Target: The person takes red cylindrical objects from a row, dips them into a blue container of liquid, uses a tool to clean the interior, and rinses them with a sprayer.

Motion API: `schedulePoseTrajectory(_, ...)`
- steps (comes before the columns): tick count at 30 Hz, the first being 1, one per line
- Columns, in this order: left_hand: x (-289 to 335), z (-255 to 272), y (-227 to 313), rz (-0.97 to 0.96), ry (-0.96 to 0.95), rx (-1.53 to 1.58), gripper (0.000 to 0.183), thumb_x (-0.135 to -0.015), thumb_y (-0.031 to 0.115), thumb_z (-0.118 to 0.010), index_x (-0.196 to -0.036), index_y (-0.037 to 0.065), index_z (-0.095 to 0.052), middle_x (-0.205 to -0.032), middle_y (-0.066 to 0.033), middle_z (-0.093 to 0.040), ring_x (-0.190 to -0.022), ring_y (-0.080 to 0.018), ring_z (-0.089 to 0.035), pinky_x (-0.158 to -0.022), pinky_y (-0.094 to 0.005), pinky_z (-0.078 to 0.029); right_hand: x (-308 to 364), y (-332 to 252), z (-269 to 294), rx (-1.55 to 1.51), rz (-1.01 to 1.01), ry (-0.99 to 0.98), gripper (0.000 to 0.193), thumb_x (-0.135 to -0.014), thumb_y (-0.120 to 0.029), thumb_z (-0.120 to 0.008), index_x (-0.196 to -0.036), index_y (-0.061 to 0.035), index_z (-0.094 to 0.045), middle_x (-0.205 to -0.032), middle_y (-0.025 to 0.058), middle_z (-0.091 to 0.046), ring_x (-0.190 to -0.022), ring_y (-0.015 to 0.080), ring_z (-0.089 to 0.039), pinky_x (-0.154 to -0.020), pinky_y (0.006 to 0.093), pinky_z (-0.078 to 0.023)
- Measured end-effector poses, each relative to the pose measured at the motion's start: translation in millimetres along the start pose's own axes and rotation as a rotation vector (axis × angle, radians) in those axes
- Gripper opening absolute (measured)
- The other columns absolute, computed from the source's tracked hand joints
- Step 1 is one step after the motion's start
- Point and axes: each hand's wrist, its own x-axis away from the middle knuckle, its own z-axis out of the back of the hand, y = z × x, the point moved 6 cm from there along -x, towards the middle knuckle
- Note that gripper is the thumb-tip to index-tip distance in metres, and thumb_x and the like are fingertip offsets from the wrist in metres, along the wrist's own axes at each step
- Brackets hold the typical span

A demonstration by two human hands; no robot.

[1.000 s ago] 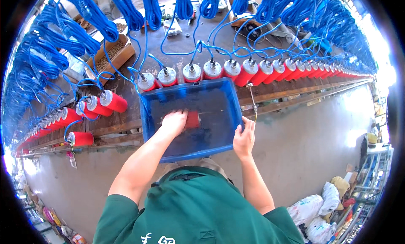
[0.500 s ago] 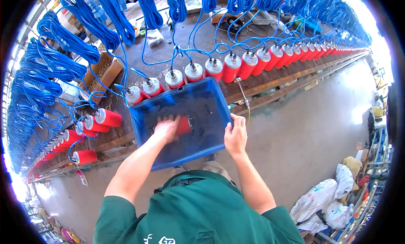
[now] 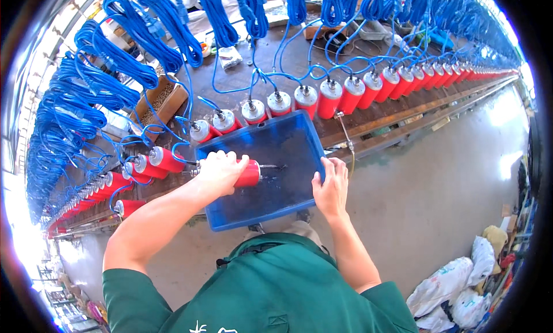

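Observation:
My left hand (image 3: 222, 173) is wrapped round a red cylinder (image 3: 249, 175), which lies sideways over the left part of a blue plastic tub (image 3: 216, 221). A blue cable runs from around the cylinder's left end, largely hidden by my fingers. Dark liquid appears to fill the tub, and a thin streak shows beside the cylinder's right end. My right hand (image 3: 332, 189) grips the tub's right rim, fingers over the edge. Several similar red cylinders with metal tops (image 3: 330, 100) stand along the bench edge just beyond the tub.
Coiled blue cables (image 3: 216, 22) hang in a long row above the dark bench (image 3: 230, 74). On the left, more red cylinders (image 3: 167, 159) lie tilted at the edge beside an open cardboard box (image 3: 167, 103) of small parts. White sacks (image 3: 443, 287) sit on the floor at right.
My left hand has raised the red cylinder out of the tub's liquid and shifted it toward the left rim. The right hand stays on the tub's right edge.

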Motion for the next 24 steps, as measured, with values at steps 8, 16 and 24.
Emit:
schedulePoseTrajectory(8,47,9,-12,0.031,0.067,-0.002,0.098,-0.073,0.035,-0.093,-0.158,0.014,-0.049,-0.127,-0.0137,-0.066,-0.112,-0.0334,-0.068,-0.092,-0.0459,-0.057,-23,-63,-44,-0.113,0.285,-0.507,0.045,-0.096,-0.028,-0.077,-0.136,-0.0082,-0.066,-0.128,0.0157,-0.065,-0.119,0.0374,-0.063,-0.103,0.0452,-0.054)
schedulePoseTrajectory(16,88,-38,-30,0.065,0.207,0.102,0.101,-0.071,0.042,-0.093,-0.16,0.021,-0.048,-0.125,-0.0082,-0.066,-0.114,-0.0296,-0.067,-0.095,-0.0435,-0.056,-25,-98,-72,-0.121,0.663,-0.635,0.019,-0.094,-0.026,-0.075,-0.1,-0.0098,-0.067,-0.092,0.0076,-0.07,-0.093,0.0317,-0.07,-0.082,0.0446,-0.057)
schedulePoseTrajectory(24,119,-85,-49,0.11,0.406,0.344,0.1,-0.068,0.038,-0.094,-0.158,0.022,-0.052,-0.117,-0.0093,-0.068,-0.107,-0.0316,-0.069,-0.094,-0.0454,-0.057,-19,-127,-99,-0.156,0.316,-0.849,0.027,-0.089,-0.027,-0.081,-0.097,-0.007,-0.065,-0.096,0.0102,-0.076,-0.086,0.0334,-0.073,-0.075,0.0412,-0.057)
